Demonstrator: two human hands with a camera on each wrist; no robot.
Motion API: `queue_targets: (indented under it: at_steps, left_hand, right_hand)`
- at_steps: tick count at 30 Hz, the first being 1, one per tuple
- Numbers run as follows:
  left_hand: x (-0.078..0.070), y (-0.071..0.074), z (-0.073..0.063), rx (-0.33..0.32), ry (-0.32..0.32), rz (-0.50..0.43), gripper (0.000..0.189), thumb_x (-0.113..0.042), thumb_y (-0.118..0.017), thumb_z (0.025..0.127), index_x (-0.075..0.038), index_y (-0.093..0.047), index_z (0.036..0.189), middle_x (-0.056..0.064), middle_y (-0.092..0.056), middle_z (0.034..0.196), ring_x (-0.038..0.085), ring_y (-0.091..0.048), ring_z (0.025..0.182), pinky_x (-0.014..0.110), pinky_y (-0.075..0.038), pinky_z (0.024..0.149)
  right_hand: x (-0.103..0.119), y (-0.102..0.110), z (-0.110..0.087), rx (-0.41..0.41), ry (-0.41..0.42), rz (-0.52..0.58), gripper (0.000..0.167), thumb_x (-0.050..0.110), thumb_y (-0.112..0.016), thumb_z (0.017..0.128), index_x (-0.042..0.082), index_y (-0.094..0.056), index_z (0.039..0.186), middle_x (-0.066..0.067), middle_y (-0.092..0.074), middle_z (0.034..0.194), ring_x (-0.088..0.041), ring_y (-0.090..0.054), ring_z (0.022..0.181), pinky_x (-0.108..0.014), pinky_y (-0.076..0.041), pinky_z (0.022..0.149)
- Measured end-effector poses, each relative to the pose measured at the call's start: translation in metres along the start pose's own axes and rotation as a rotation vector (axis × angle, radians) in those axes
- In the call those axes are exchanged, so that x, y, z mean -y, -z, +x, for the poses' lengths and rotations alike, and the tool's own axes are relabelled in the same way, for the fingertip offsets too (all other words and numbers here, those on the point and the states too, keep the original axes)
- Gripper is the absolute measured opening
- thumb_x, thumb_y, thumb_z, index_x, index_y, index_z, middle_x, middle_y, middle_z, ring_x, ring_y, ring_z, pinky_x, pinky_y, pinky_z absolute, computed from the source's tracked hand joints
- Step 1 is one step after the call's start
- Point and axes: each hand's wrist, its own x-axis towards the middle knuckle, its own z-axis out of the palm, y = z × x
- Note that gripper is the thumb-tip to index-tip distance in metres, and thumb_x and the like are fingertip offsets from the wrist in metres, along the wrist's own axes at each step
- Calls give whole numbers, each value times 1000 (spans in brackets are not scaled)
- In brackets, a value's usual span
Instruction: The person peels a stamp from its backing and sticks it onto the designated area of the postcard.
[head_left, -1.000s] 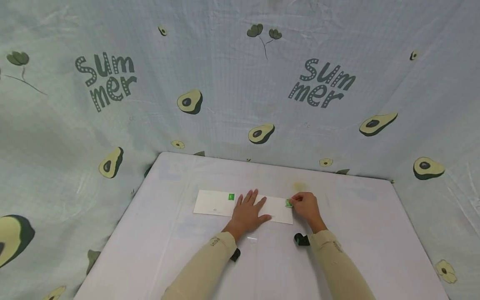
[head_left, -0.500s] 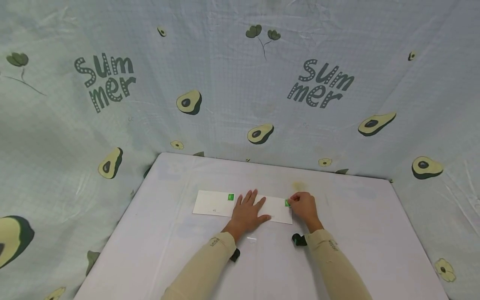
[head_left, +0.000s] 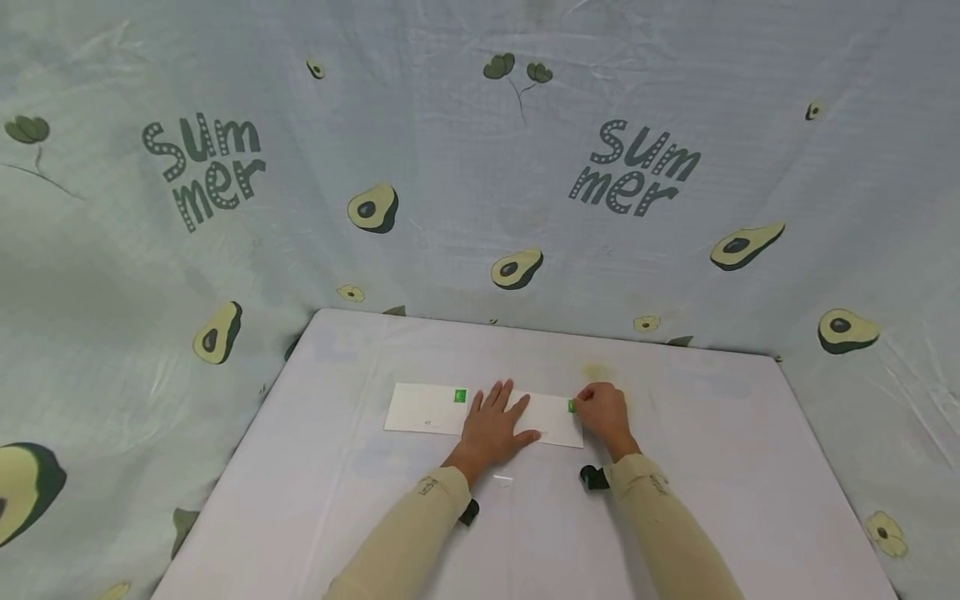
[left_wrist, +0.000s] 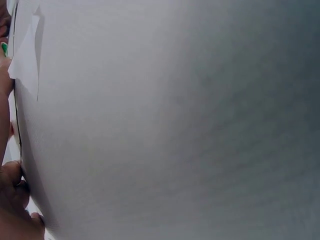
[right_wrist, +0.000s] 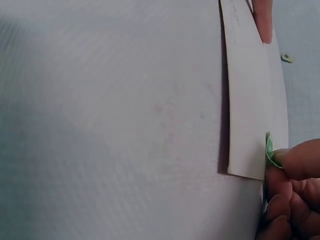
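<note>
My left hand [head_left: 491,429] lies flat with spread fingers over white paper; it hides where the left white envelope-like piece [head_left: 420,408] meets the right one [head_left: 555,421]. A square green sticker [head_left: 460,396] is on the left piece near its upper right corner. At the right piece's upper right corner, my right hand [head_left: 606,412] pinches a second green sticker [right_wrist: 271,150] between thumb and finger. That sticker is bent and stands up from the paper in the right wrist view. Little of the left hand [left_wrist: 15,200] shows in its own wrist view.
The papers lie on a white-covered table [head_left: 337,517]. A small shiny clear scrap [head_left: 503,480] is near the left wrist. Black wrist-worn devices show beside the left sleeve [head_left: 408,533] and right sleeve [head_left: 667,533]. A patterned curtain [head_left: 450,167] surrounds the table.
My right hand and forearm have shifted slightly left, and less of the sticker it pinches shows. The left hand stays in place on the paper. The head view has drifted a little.
</note>
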Motion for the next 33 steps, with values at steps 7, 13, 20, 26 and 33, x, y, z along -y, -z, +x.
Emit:
queue_targets:
  at_steps: [7, 13, 20, 26, 33]
  left_hand:
    - [0, -1, -3, -2, 1, -1, 74, -68, -44, 102, -27, -36, 164, 8, -20, 176, 28, -19, 164, 52, -20, 133]
    - [2, -2, -2, 3, 9, 3, 74, -68, -43, 103, -27, -36, 164, 8, -20, 176, 28, -18, 164, 51, -20, 133]
    - [0, -2, 1, -5, 3, -15, 74, -67, -45, 102, -26, -37, 163, 9, -21, 176, 28, -20, 164, 52, -20, 132]
    - [1, -3, 1, -1, 6, -4, 74, -68, -43, 103, -27, -35, 164, 8, -19, 176, 28, -18, 164, 51, -19, 133]
    - [3, -5, 5, 2, 6, -7, 73, -68, -40, 104, -28, -32, 165, 8, -16, 177, 28, -16, 165, 52, -17, 133]
  right_hand:
    - [4, 0, -1, 29, -86, -27, 18, 16, -74, 92, 0, -65, 91, -14, -67, 84, -25, -60, 76, -31, -46, 62]
    - [2, 0, 0, 36, -72, -81, 31, 25, -78, 93, 2, -61, 80, -9, -61, 72, -23, -55, 67, -29, -39, 55]
    - [-2, 3, 3, 49, -63, -104, 38, 33, -79, 91, 6, -57, 76, -4, -54, 67, -20, -50, 65, -28, -36, 55]
    - [-6, 2, 1, 129, -38, -131, 41, 38, -83, 89, 6, -57, 86, -7, -58, 76, -21, -51, 72, -29, -38, 61]
    - [-11, 5, 13, 151, -36, -97, 37, 32, -85, 87, 4, -61, 87, -9, -62, 80, -23, -54, 75, -30, -42, 63]
